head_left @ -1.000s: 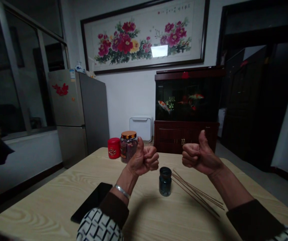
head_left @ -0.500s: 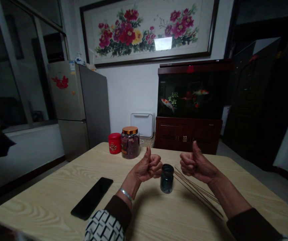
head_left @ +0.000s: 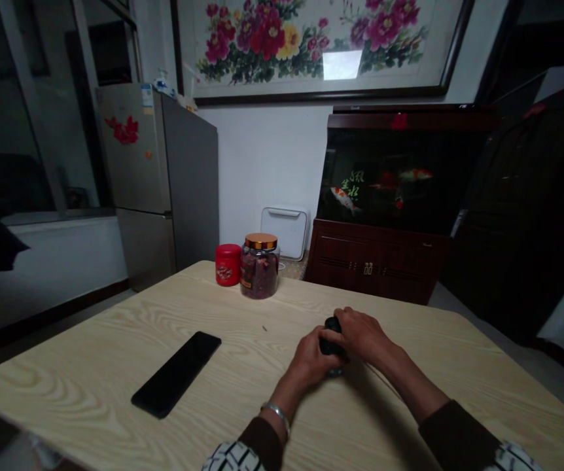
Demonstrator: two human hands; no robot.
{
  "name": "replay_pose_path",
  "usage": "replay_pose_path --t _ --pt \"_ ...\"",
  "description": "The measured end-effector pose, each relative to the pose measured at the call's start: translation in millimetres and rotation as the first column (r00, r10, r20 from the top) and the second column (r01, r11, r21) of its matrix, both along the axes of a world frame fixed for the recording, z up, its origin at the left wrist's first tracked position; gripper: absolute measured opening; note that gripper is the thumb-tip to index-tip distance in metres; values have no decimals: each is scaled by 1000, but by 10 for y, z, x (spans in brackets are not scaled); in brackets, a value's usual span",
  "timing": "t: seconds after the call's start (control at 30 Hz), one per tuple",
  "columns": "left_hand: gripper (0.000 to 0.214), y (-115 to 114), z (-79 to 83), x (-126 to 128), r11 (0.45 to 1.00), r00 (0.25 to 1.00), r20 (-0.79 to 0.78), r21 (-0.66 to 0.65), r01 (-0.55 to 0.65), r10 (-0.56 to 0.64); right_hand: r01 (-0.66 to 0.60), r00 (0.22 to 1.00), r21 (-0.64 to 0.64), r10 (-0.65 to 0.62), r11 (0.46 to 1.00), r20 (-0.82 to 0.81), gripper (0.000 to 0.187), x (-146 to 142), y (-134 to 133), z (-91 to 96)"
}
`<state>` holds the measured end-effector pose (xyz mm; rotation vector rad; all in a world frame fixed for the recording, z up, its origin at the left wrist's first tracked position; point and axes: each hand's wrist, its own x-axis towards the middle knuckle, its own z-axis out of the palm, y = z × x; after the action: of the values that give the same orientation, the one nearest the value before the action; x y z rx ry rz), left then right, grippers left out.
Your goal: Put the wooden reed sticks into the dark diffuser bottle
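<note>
A small dark glass jar stands upright on the wooden table, partly covered by my fingers. My left hand is closed around its near left side. On the jar's right side, near the rim, my right hand has its fingers curled against the glass. Most of the thin brown sticks are hidden beneath my right forearm, and only a short length of stick shows beside it. A silver bangle circles my left wrist.
A black smartphone lies on the left of the table. At the far edge stand a red canister and a large jar of dried flowers with a copper-coloured lid. Behind are a fridge and a fish tank.
Both hands were raised as fists with thumbs up on either side of the jar. They have come down and together, and now hold the jar. The camera view has also shifted.
</note>
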<state>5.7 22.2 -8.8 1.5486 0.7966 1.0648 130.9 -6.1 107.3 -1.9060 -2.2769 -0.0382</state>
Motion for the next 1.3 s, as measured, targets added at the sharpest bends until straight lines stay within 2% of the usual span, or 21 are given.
replay_pose_path --t 0.07,0.13,0.2,0.27,0.3,0.37,0.43,0.5,0.53,0.57,0.63,0.67,0.73,0.8,0.87,0.9,1.0,1.07,1.17,1.23,1.3 --pt "47 18 3 3 996 997 -58 80 -42 47 -44 998 -31 42 999 -38 43 45 53 37" --pt "48 31 13 -21 992 995 -86 121 -34 44 -179 978 -106 165 978 -127 38 142 84 105" --pt "51 41 16 -50 991 995 -91 133 -26 38 -383 901 -171 325 908 -289 52 242 87 182" --pt "55 51 8 -70 990 995 -90 141 -25 38 -486 823 -166 386 858 -418 73 293 72 227" --pt "56 57 1 -75 990 995 -92 142 -20 33 -466 828 -154 368 871 -424 82 292 65 229" --pt "56 70 -20 -76 990 994 -105 142 -5 20 -306 919 -129 257 943 -299 87 245 62 192" --pt "53 81 -41 -71 989 993 -118 147 -11 28 -125 987 -104 114 987 -111 71 182 79 136" --pt "53 89 -54 -65 988 990 -128 148 -36 55 -66 998 -97 66 993 -7 53 152 106 102" --pt "55 91 -57 -64 989 989 -133 143 -43 62 -111 994 -116 110 987 -17 47 156 118 100" --pt "57 92 -56 -64 989 988 -140 141 -45 65 -196 980 -145 189 970 -65 48 172 127 108" --pt "59 92 -49 -68 988 986 -151 145 -46 68 -365 924 -180 331 914 -192 74 220 132 133" --pt "59 92 -45 -71 987 986 -151 152 -44 67 -394 907 -177 351 902 -232 85 243 130 142" --pt "58 91 -40 -75 987 987 -146 159 -36 60 -325 930 -158 285 932 -232 88 273 123 140" --pt "58 91 -42 -77 989 989 -144 143 -23 44 -196 971 -138 172 971 -169 68 281 120 116" --pt "58 93 -45 -80 991 990 -138 131 -15 33 -177 978 -137 159 975 -135 50 280 125 94" --pt "59 94 -45 -81 992 990 -134 129 -18 35 -226 967 -145 204 963 -149 50 279 128 92" --pt "61 95 -38 -86 989 991 -128 144 -19 38 -403 900 -172 355 899 -252 82 266 132 121" --pt "61 91 -30 -87 990 990 -139 140 -9 28 -354 922 -186 309 917 -232 90 242 125 150" --pt "58 83 -23 -85 993 989 -148 116 -1 18 -141 989 -206 129 968 -68 69 204 107 184" --pt "59 80 -21 -87 993 990 -142 115 -6 22 -160 987 -237 158 958 -29 60 195 97 203" --pt "61 81 -23 -91 992 991 -133 128 -11 28 -281 960 -255 270 925 -79 76 192 90 226"
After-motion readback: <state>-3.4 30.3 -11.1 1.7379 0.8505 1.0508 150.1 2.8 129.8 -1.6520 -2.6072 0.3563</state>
